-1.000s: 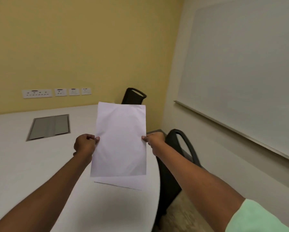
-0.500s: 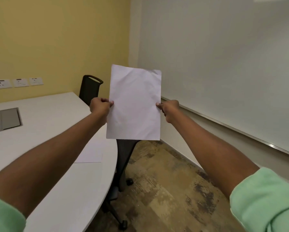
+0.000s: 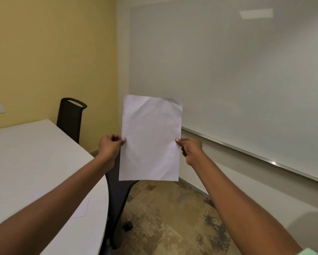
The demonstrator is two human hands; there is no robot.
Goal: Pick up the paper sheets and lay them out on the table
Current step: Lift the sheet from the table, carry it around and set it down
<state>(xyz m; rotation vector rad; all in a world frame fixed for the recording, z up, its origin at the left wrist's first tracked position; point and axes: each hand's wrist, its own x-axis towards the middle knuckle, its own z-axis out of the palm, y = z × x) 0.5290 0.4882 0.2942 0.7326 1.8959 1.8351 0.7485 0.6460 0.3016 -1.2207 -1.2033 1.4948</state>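
Note:
A white paper sheet [image 3: 150,138], slightly creased, hangs upright in the air off the right side of the white table [image 3: 25,162]. My left hand [image 3: 110,147] pinches its left edge and my right hand [image 3: 190,149] pinches its right edge, both at mid-height. A second paper sheet [image 3: 81,208] lies flat on the table near its right edge, partly hidden by my left forearm.
A black chair [image 3: 70,116] stands at the table's far end by the yellow wall. Another black chair [image 3: 117,199] sits against the table's right edge, below the held sheet. A large whiteboard [image 3: 237,80] covers the right wall. Patterned floor lies beneath.
The view has swung right, away from the table toward the whiteboard. Both hands carried the sheet off the table's side and hold it upright at arm's length.

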